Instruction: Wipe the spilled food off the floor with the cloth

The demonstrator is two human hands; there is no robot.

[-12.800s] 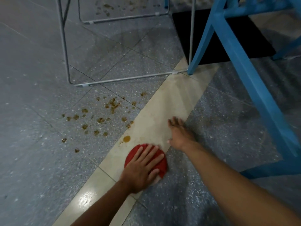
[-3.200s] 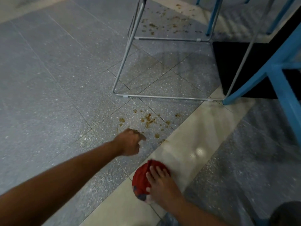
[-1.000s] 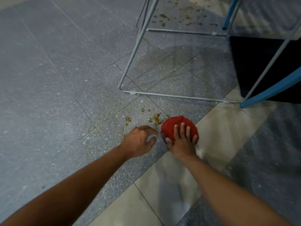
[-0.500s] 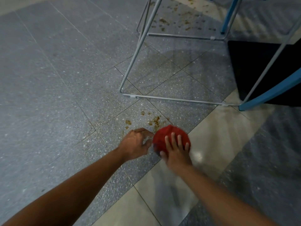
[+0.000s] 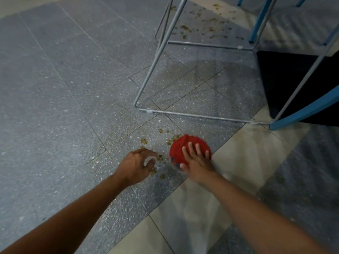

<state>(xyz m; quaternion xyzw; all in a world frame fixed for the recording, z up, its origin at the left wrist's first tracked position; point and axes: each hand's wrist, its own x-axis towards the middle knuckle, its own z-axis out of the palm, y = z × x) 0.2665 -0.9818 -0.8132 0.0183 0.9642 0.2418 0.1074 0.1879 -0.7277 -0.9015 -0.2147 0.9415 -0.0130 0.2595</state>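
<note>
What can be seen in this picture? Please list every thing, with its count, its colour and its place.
cloth: one, red, bunched on the floor, centre, under the right hand
near spilled food: many small bits, brown, around and between the two hands
far spilled food: many bits, brown, top, behind the wire frame
wire frame: one, grey metal, standing on the floor, centre to right
blue legs: at least two, blue, right edge and top right
mat: one, black, right side
floor: grey speckled tiles
cream strip: one, cream, running diagonally, lower right
left hand: fingers loosely curled, holding nothing, left of the cloth
right hand: fingers straight, pressing the cloth
</note>
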